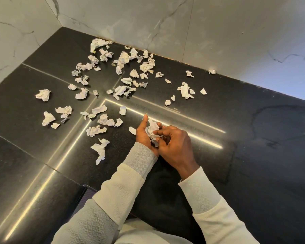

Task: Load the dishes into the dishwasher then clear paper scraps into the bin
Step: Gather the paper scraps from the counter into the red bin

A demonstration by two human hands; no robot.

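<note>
Pale ribbed sleeves come in at the bottom of the shot, and both hands meet over a crumpled wad of paper held just above the black counter. The left hand is cupped under and around the wad. The right hand has its fingertips pinched into the wad's near side, so neither hand is free.

Handling-wise this stuff is about as easy as it gets: weightless, soft, squashes down to nothing. The catch is that it's springy and wants to puff back open, and little bits could slip out of a loose fist. I'd say grab each piece by its bulk and press it into the wad rather than picking at edges.

The rest of the scraps are scattered beyond and to the left of the wad:
- one small bit just beside it on the left
- a long twisted strip near it, closer to the camera
- the thick cluster well beyond it, up against the marble wall
- a stray piece far off to the right of that, right at the wall's foot

Nothing's really in the way, just polished stone. No bin or dishwasher in shot, so plenty left to clear, I reckon.
</note>
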